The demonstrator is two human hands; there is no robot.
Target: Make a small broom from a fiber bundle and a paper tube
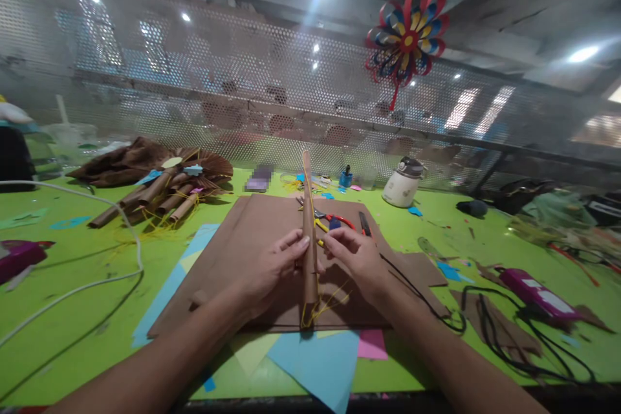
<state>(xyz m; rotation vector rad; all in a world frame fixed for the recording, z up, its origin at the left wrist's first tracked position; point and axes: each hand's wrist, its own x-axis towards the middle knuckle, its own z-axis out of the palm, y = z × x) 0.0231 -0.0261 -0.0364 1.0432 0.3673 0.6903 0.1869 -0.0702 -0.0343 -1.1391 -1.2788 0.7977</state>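
My left hand (269, 270) grips a rolled brown paper tube (308, 207) that stands tilted upright on a large brown paper sheet (242, 252). My right hand (356, 259) pinches a yellow string (325, 307) against the tube's right side. The string runs along the tube and loops loosely at its lower end. Both hands meet around the tube's middle, fingers closed on it.
Coloured paper sheets (315, 356) lie at the table's near edge. A pile of similar brown tubes (160, 191) sits at the back left. Scissors (334, 220), a white jar (405, 182), purple glue guns (536, 291) with black cables, and a white cable (72, 284) surround the green table (72, 336). A paper pinwheel (407, 39) hangs on the mesh wall.
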